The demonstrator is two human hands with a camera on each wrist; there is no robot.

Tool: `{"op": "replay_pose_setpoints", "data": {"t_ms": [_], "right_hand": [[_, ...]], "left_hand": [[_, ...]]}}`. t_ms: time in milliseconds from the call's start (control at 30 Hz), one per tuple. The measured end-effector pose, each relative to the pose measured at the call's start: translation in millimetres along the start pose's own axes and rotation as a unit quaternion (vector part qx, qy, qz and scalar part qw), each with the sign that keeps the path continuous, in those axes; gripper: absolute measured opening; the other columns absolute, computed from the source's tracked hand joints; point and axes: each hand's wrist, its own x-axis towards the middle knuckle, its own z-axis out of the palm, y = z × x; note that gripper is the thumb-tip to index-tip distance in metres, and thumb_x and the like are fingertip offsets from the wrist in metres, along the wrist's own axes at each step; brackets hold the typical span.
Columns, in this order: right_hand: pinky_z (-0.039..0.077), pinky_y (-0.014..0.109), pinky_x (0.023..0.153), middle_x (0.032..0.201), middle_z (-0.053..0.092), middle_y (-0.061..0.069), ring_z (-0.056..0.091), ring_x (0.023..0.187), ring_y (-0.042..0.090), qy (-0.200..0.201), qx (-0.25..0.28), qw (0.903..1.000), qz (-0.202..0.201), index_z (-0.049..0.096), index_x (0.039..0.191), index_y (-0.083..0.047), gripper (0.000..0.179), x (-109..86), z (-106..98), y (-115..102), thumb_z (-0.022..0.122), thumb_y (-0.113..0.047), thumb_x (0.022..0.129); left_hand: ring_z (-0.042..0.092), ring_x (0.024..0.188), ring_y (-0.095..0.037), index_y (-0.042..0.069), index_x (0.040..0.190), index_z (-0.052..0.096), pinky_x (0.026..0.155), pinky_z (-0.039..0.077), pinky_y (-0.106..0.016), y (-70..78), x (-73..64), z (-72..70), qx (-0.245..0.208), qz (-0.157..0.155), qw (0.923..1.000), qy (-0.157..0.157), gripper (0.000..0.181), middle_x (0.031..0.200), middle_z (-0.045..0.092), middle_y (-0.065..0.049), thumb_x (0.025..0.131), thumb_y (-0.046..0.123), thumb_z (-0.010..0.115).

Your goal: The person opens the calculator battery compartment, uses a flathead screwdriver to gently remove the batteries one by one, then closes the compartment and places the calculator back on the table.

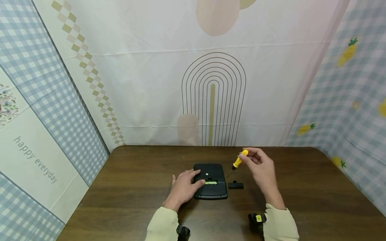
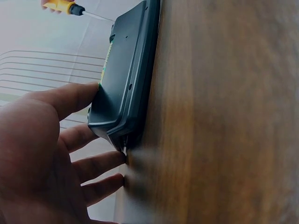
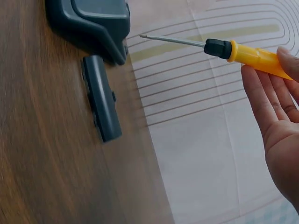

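Pinching the yellow-handled screwdriver [image 1: 235, 165], the right hand [image 1: 263, 170] angles its long axis obliquely, tip down and leftward. The black device [image 1: 211, 191] lies lengthwise away from the person, under the thumb of the left hand [image 1: 184, 187], whose fingers are spread. Below-left of the right hand lies a black compartment cover [image 1: 236, 185]. The left thumb partly hides a greenish strip [image 1: 212, 183], unclear in detail.
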Motion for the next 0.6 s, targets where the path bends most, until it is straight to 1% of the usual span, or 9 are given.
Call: {"op": "replay_pose_setpoints", "data": {"t_ms": [100,300,600], "right_hand": [[0.059,0.021,0.081,0.117,0.071,0.018,0.071,0.095,0.007,-0.011,-0.005,0.9999,-0.001,0.068,0.127,0.002,0.034,0.0,2.5,-1.0,0.078,-0.017,0.1],[0.06,0.023,0.082,0.117,0.07,0.018,0.071,0.096,0.009,-0.025,-0.001,0.9997,-0.001,0.066,0.126,0.001,0.034,0.0,8.8,-3.0,0.077,-0.017,0.1],[0.061,0.025,0.081,0.111,0.07,0.017,0.073,0.093,0.012,-0.05,0.037,0.998,-0.012,0.061,0.126,0.004,0.033,-2.4,21.8,-9.2,0.077,-0.01,0.1]], "left_hand": [[0.041,0.149,-0.041,0.013,0.148,0.064,0.117,0.007,-0.079,0.1,0.1,0.2,0.0,0.0,1.0,0.001,0.055,0.156,0.054,-0.017,0.102,0.043,0.068],[0.041,0.149,-0.041,0.013,0.148,0.064,0.117,0.007,-0.079,-0.3,0.4,0.6,0.0,0.002,1.0,0.001,0.055,0.156,0.054,-0.018,0.102,0.043,0.068],[0.041,0.15,-0.042,0.013,0.149,0.064,0.117,0.006,-0.079,-0.6,0.9,0.3,-0.004,0.001,1.0,0.001,0.057,0.156,0.053,-0.018,0.101,0.044,0.068]]}}
